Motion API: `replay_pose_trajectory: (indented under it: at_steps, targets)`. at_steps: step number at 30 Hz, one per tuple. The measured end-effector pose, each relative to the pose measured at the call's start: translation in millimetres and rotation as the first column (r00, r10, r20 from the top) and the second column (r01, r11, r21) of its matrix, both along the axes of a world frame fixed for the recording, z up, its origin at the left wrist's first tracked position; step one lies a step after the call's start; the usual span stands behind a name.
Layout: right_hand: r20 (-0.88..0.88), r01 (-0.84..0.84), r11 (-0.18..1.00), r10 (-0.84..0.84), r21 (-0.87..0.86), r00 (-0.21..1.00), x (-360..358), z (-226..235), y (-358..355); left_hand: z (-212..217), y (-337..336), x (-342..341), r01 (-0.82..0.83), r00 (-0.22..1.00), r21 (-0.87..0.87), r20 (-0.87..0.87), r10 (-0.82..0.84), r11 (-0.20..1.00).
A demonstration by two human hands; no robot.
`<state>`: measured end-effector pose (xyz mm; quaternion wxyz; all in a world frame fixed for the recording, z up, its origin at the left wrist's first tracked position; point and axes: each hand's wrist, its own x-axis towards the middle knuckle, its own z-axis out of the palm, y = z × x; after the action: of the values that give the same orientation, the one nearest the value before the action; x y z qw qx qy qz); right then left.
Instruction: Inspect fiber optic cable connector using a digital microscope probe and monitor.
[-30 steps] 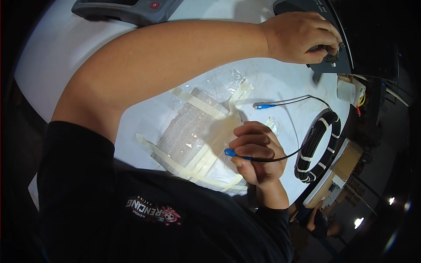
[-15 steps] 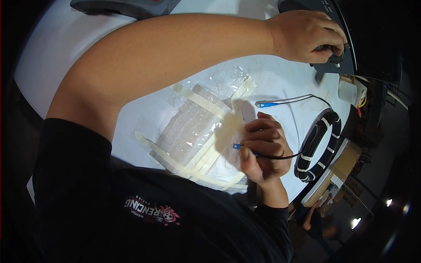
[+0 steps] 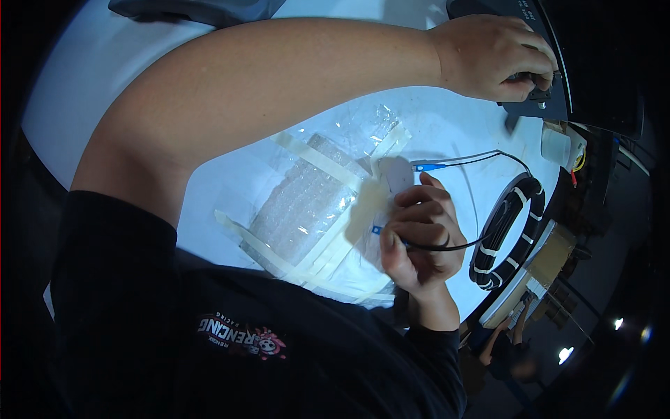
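Note:
My right hand (image 3: 424,234) pinches a blue fibre-optic connector (image 3: 377,230) between thumb and fingers. Its black cable runs right, past the palm, to a coil of black cable (image 3: 537,209) bound with white ties. The cable's other blue connector (image 3: 429,167) lies on the table just beyond my fingertips. Reaching far across to the upper right, my left hand (image 3: 492,59) has its fingers curled over a small black fitting (image 3: 542,96) with a silvery tip. This fitting sits at a black device (image 3: 523,110); the fingers hide most of it.
A clear plastic package (image 3: 300,195) with pale tape strips lies on the white table, left of my right hand. A grey device (image 3: 202,10) stands at the upper left. Right of the table are a whitish tub (image 3: 555,146), a cardboard box (image 3: 553,253) and another person (image 3: 502,349).
Light on the table has turned from warm to bluish. Both hands keep their grips with only slight shifts; the fingers of my right hand are a little differently bent.

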<state>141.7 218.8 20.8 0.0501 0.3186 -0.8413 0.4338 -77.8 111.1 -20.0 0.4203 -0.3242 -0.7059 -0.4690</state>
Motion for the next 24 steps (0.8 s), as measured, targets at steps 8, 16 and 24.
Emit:
replay_pose_trajectory:
  at_steps: [8,16,24]
  targets:
    - [0.037,0.051,0.995,-0.048,-0.086,0.998,-0.9,-2.7,-0.5,-1.1,-2.6,-1.5,0.033,0.999,0.02,-0.02,-0.033,0.999]
    - [0.036,-0.024,0.998,0.026,-0.06,0.999,-2.0,-0.9,-0.2,0.4,-1.5,0.7,0.019,1.0,0.006,0.009,-0.019,1.0]
    - [0.02,-0.095,0.995,0.095,-0.006,0.995,-1.1,1.2,0.7,-0.6,-1.8,-0.3,0.041,0.999,0.015,0.007,-0.041,0.999]
